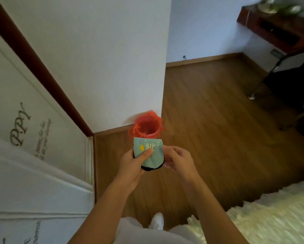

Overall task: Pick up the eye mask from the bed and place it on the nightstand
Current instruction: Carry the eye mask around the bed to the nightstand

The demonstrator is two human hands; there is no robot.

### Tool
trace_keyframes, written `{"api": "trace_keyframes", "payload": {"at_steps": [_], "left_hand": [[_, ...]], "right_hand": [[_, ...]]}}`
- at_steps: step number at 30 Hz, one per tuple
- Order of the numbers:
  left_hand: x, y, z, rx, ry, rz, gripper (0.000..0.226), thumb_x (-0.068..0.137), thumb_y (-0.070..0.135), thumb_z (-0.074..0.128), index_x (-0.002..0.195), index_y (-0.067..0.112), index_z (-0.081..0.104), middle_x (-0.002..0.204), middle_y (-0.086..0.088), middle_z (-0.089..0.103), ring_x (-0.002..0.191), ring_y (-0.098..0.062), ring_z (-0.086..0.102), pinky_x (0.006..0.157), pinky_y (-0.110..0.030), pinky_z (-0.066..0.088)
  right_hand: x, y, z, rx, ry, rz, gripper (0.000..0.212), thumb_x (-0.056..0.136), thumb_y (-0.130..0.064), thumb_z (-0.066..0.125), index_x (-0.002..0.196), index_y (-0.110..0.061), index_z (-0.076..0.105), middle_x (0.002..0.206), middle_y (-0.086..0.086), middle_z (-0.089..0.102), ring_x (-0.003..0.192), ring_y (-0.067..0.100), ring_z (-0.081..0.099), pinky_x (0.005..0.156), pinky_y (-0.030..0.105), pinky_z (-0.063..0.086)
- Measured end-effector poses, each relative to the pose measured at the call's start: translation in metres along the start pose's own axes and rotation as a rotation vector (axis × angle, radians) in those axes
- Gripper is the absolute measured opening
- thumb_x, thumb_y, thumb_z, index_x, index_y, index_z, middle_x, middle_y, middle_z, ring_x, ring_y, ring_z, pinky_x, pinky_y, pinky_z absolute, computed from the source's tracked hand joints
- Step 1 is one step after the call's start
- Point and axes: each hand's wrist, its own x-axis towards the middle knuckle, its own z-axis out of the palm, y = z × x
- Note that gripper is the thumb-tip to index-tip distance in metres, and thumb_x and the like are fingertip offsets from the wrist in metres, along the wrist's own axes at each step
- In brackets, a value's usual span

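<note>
both hands are raised in front of the body over the wooden floor (209,120). left hand (132,163) is closed on the eye mask (148,153): the thumb presses flat across the mint-green face, and the remaining fingers wrap behind and below it. right hand (178,160) sits at the mask's right edge, fingers curled loosely inward, fingertips touching or just beside the fabric; whether it actually pinches the mask cannot be told from this view. the mask appears folded or bunched, green side toward the camera with a yellow printed motif, and a black edge showing along its bottom. it is held in the air, clear of every surface.

directly beyond the mask, on the floor against the corner of a white wall (103,59), stands a small bin lined with an orange-red bag (146,126), its mouth open upward. a white panel with lettering (33,138) fills the left side. a pale fluffy bed cover (271,217) occupies the lower right. a white shoe (157,221) shows at the bottom, between the forearms.
</note>
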Motion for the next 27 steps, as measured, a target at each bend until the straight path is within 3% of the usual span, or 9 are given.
{"api": "trace_keyframes", "payload": {"at_steps": [6, 9, 13, 16, 21, 27], "left_hand": [[0.063, 0.023, 0.075, 0.037, -0.137, -0.071, 0.026, 0.086, 0.009, 0.071, 0.111, 0.013, 0.066, 0.103, -0.008, 0.076, 0.096, -0.023, 0.072, 0.069, -0.033, 0.062], [0.097, 0.026, 0.111, 0.077, -0.209, -0.115, 0.026, 0.084, 0.008, 0.072, 0.109, 0.012, 0.067, 0.095, -0.006, 0.079, 0.091, -0.022, 0.074, 0.069, -0.034, 0.061], [0.150, 0.037, 0.157, 0.127, -0.294, -0.144, 0.021, 0.085, 0.007, 0.071, 0.105, 0.012, 0.068, 0.093, -0.005, 0.079, 0.094, -0.024, 0.073, 0.083, -0.042, 0.059], [0.200, 0.046, 0.194, 0.153, -0.370, -0.197, 0.016, 0.086, 0.005, 0.070, 0.099, 0.014, 0.068, 0.084, -0.001, 0.080, 0.091, -0.022, 0.072, 0.080, -0.039, 0.060], [0.283, 0.065, 0.264, 0.213, -0.464, -0.327, 0.028, 0.082, 0.007, 0.074, 0.109, 0.012, 0.066, 0.107, -0.014, 0.074, 0.103, -0.029, 0.069, 0.092, -0.047, 0.057], [0.357, 0.089, 0.355, 0.349, -0.678, -0.395, 0.033, 0.082, 0.012, 0.075, 0.114, 0.012, 0.066, 0.108, -0.013, 0.074, 0.104, -0.028, 0.069, 0.094, -0.048, 0.056]], "right_hand": [[0.044, -0.031, -0.051, 0.037, 0.153, -0.010, 0.015, 0.096, -0.028, 0.065, 0.099, -0.016, 0.075, 0.099, 0.006, 0.079, 0.090, 0.016, 0.077, 0.068, 0.024, 0.059], [0.066, -0.039, -0.080, 0.066, 0.248, 0.008, 0.013, 0.095, -0.029, 0.066, 0.096, -0.019, 0.074, 0.103, 0.008, 0.079, 0.093, 0.017, 0.076, 0.073, 0.029, 0.062], [0.100, -0.051, -0.116, 0.185, 0.333, 0.016, 0.021, 0.096, -0.023, 0.065, 0.105, -0.006, 0.074, 0.100, 0.010, 0.080, 0.089, 0.017, 0.078, 0.070, 0.023, 0.061], [0.139, -0.060, -0.142, 0.225, 0.421, 0.031, 0.025, 0.096, -0.023, 0.065, 0.109, -0.004, 0.074, 0.101, 0.011, 0.081, 0.092, 0.021, 0.078, 0.074, 0.027, 0.061], [0.204, -0.090, -0.186, 0.241, 0.562, 0.068, 0.023, 0.095, -0.027, 0.066, 0.106, -0.009, 0.074, 0.103, 0.009, 0.080, 0.093, 0.020, 0.077, 0.082, 0.034, 0.063], [0.261, -0.135, -0.235, 0.309, 0.786, 0.051, 0.031, 0.094, -0.033, 0.067, 0.111, -0.008, 0.073, 0.104, 0.007, 0.079, 0.094, 0.018, 0.077, 0.077, 0.030, 0.063]]}}
